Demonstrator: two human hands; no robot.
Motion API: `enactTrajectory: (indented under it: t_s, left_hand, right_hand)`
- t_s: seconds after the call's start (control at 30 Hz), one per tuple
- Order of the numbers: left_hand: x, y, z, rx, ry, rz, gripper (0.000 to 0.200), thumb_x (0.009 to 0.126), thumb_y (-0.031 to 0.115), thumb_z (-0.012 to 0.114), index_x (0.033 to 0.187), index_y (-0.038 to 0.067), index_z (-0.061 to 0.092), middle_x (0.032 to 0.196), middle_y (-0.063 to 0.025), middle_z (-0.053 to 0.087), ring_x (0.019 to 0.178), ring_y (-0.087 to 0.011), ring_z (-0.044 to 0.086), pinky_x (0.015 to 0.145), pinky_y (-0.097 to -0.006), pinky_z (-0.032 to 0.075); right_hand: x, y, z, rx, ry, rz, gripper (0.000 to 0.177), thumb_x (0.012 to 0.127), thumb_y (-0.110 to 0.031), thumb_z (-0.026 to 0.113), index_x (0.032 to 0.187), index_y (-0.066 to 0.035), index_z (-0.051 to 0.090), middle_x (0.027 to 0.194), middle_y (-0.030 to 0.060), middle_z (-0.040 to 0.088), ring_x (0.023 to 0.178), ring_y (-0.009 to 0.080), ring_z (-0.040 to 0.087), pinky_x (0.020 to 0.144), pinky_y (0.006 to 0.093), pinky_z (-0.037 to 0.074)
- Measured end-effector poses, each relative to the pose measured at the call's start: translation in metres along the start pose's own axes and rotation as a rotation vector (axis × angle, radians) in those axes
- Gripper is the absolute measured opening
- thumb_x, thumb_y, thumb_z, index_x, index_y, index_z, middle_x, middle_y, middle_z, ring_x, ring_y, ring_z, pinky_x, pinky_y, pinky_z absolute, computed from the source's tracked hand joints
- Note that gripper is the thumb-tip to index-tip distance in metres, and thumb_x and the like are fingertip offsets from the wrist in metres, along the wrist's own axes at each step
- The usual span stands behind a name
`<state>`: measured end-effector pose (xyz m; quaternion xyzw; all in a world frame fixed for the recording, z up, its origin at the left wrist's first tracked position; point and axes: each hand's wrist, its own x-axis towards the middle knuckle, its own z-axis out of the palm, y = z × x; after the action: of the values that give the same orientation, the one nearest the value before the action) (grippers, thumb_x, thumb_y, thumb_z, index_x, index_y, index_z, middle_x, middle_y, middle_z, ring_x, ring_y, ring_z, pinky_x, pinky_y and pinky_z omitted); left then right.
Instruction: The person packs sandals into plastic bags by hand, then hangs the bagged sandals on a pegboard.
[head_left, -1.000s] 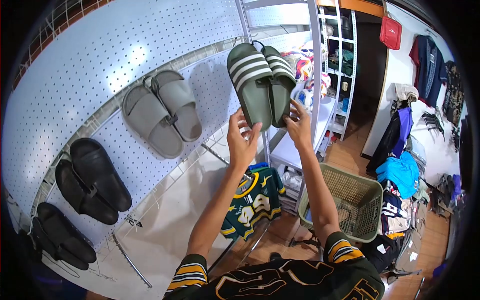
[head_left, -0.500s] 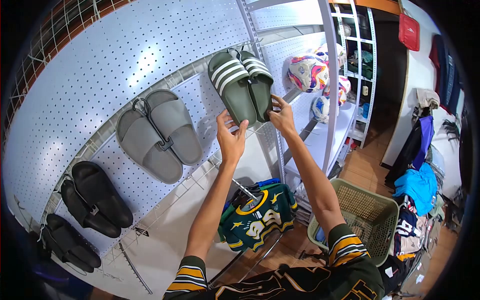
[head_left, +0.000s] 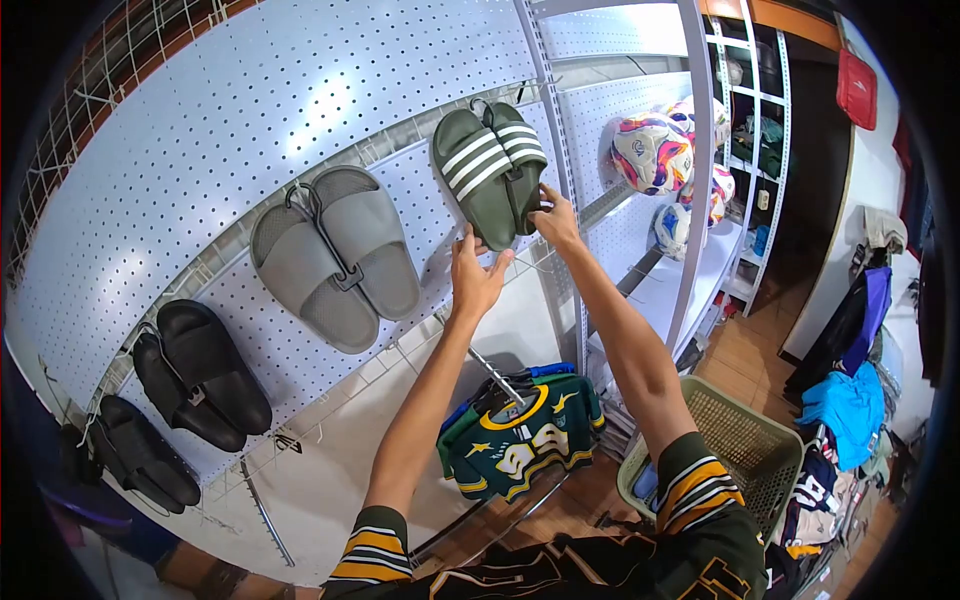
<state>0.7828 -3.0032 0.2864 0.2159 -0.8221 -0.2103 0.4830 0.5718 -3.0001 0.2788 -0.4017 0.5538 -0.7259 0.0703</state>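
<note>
A pair of dark green slide sandals (head_left: 482, 182) with white stripes hangs from a hook on the pegboard, toe straps up and lower ends tilted toward me. My left hand (head_left: 478, 275) loosely cups the lower end of the left slide, fingers at its side and thumb just beneath. With thumb and fingers, my right hand (head_left: 556, 220) pinches the outer edge of the right slide near its lower end. Grey slides (head_left: 335, 262) hang to the left, joined by a black plastic hanger. Further left and lower are black slides (head_left: 205, 375) and another black pair (head_left: 145, 455).
White pegboard (head_left: 220, 130) spans the left. Past a metal upright, a shelf (head_left: 655, 290) bears several colourful balls (head_left: 652, 152). Below my hands, green jerseys (head_left: 525, 435) hang on a rail. A plastic basket (head_left: 740, 430) stands on the floor, with heaped clothes (head_left: 845, 415) to its right.
The view has shifted, so the surroundings sit further right. The green slides have turned slightly on the hook. My left thumb has slid off the slide's top to below its end.
</note>
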Motion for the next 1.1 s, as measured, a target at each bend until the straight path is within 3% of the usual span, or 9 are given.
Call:
enactTrajectory:
  t_s: [0.07,0.17,0.3,0.37,0.67,0.87,0.9,0.97,1.1]
  left_hand:
    - [0.0,-0.002,0.002,0.011,0.017,-0.064,0.088,0.078,0.024,0.079,0.144,-0.01,0.032,0.121,-0.0228,0.053,0.105,-0.0303,0.06,0.09,-0.0383,0.05]
    - [-0.005,-0.007,0.002,0.003,-0.003,-0.076,0.088,0.078,0.027,0.079,0.143,-0.01,0.033,0.128,-0.0248,0.051,0.108,-0.0312,0.061,0.092,-0.0387,0.05]
    - [-0.008,-0.006,0.0,-0.009,-0.03,-0.079,0.086,0.078,0.027,0.079,0.142,-0.009,0.035,0.133,-0.0257,0.048,0.109,-0.0317,0.061,0.094,-0.0391,0.049]
    - [-0.007,-0.006,0.001,-0.024,-0.042,-0.071,0.084,0.078,0.028,0.079,0.141,-0.008,0.037,0.134,-0.0257,0.047,0.108,-0.0318,0.061,0.094,-0.0399,0.049]
    - [-0.012,0.005,0.0,-0.006,-0.094,-0.088,0.083,0.079,0.029,0.08,0.142,-0.004,0.039,0.138,-0.0264,0.045,0.113,-0.0308,0.061,0.092,-0.0381,0.052]
    - [-0.032,0.004,0.002,-0.081,-0.138,-0.061,0.082,0.079,0.028,0.081,0.143,-0.002,0.039,0.139,-0.0234,0.046,0.111,-0.0291,0.061,0.091,-0.0378,0.052]
    - [-0.04,0.007,0.001,-0.091,-0.148,-0.057,0.082,0.079,0.028,0.081,0.143,-0.002,0.039,0.139,-0.0234,0.046,0.111,-0.0291,0.061,0.091,-0.0378,0.052]
    - [-0.064,0.018,-0.002,-0.291,-0.181,-0.139,0.074,0.081,0.022,0.079,0.141,-0.001,0.042,0.139,-0.0198,0.047,0.111,-0.0269,0.061,0.089,-0.0366,0.053]
    - [-0.147,0.03,-0.007,-0.408,-0.258,-0.156,0.062,0.084,0.017,0.076,0.136,0.001,0.047,0.134,-0.016,0.052,0.11,-0.0245,0.061,0.082,-0.0335,0.055]
  right_hand:
    - [0.002,0.003,0.006,0.048,-0.029,0.01,0.073,0.069,-0.002,0.063,0.14,-0.004,0.048,0.124,0.0163,0.064,0.105,0.0282,0.067,0.088,0.0341,0.053]
    - [-0.005,0.003,0.007,0.076,-0.106,-0.011,0.081,0.075,0.005,0.064,0.148,0.002,0.03,0.144,0.0219,0.046,0.131,0.0334,0.046,0.105,0.038,0.043]
    - [-0.014,0.001,0.005,0.144,-0.132,-0.049,0.079,0.075,0.006,0.064,0.147,0.003,0.032,0.145,0.0223,0.044,0.131,0.0332,0.048,0.104,0.0379,0.043]
    - [-0.014,0.004,0.004,0.12,-0.083,-0.08,0.077,0.071,-0.005,0.069,0.142,0.002,0.042,0.134,0.0247,0.055,0.121,0.0325,0.057,0.099,0.038,0.047]
    - [-0.02,0.019,-0.006,0.07,-0.026,-0.095,0.073,0.072,-0.006,0.07,0.141,0.001,0.044,0.136,0.0215,0.054,0.121,0.0316,0.057,0.102,0.0349,0.044]
    - [-0.095,-0.003,-0.034,0.098,0.009,-0.05,0.071,0.075,-0.004,0.07,0.141,0.001,0.043,0.138,0.0229,0.052,0.122,0.0326,0.055,0.104,0.0377,0.043]
    - [-0.111,0.006,-0.041,0.12,-0.005,-0.126,0.07,0.077,-0.003,0.069,0.141,0.002,0.042,0.137,0.0233,0.052,0.12,0.0318,0.056,0.101,0.0376,0.046]
    - [-0.159,0.007,-0.06,0.187,-0.02,0.012,0.066,0.078,-0.001,0.068,0.14,0.002,0.043,0.135,0.0227,0.054,0.116,0.0289,0.059,0.097,0.0367,0.049]
    - [-0.28,0.021,-0.095,0.207,0.032,0.204,0.043,0.084,-0.002,0.063,0.125,0.002,0.053,0.111,0.0106,0.066,0.082,0.0125,0.06,0.066,0.0249,0.05]
